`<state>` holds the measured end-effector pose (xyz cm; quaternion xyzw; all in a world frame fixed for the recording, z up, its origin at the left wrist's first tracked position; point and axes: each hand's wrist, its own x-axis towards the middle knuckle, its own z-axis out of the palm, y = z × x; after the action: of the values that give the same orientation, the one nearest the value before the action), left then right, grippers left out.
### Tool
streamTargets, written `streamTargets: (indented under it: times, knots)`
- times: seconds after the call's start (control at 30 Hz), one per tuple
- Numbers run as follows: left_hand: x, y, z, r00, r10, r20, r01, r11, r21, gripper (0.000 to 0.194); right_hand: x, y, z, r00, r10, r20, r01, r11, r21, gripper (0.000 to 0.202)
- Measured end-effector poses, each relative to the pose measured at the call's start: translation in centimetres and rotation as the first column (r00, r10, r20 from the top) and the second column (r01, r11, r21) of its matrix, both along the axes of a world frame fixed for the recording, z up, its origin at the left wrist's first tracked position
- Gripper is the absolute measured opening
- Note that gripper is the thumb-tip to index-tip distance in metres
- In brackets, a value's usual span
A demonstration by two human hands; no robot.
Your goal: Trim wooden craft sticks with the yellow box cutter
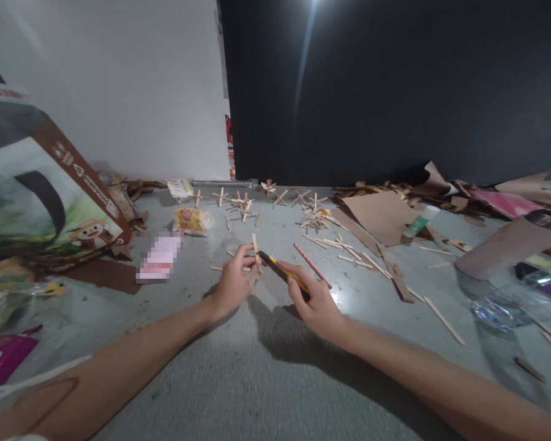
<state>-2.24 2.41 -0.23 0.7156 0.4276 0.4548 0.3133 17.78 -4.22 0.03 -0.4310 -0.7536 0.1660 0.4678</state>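
Note:
My left hand (237,278) is closed on a wooden craft stick (254,242), which stands nearly upright between thumb and fingers. In my right hand (314,300) is a yellow and black utility knife (284,272), its front end close against the stick; whether the blade touches the wood is too small to tell. Just beyond the right hand lies a red patterned pencil (312,266). A few stick pieces (218,267) rest on the table behind the left hand. Farther back stand small crossed-stick shapes (245,205) and a pile of loose sticks (349,248).
A large printed bag (50,184) stands at the left, above a purple object (9,358). A wrapped snack (191,222) sits at back left. Brown cardboard (376,214) lies at back right, near a clear plastic bottle (500,309). Upright panels (395,92) border the table's far edge.

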Motion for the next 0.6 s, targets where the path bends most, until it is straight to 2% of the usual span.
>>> streamTargets:
  times: [0.13,0.4,0.6]
  knots:
    - [0.0,-0.1,0.1,1.000,0.008,0.015,-0.008,1.000,0.012,0.027,-0.3,-0.2,-0.3,0.998,0.032,-0.046,-0.033,0.999,-0.005,0.041]
    - [0.1,-0.2,0.0,0.999,0.029,-0.020,-0.027,0.996,0.084,0.025,-0.2,-0.3,-1.0,0.998,0.000,-0.066,0.000,1.000,-0.005,0.039]
    - [0.1,-0.2,-0.1,0.999,0.035,-0.024,-0.033,0.997,0.068,0.026,-0.5,-0.5,-1.0,0.997,-0.002,-0.076,0.007,0.998,0.057,0.037]
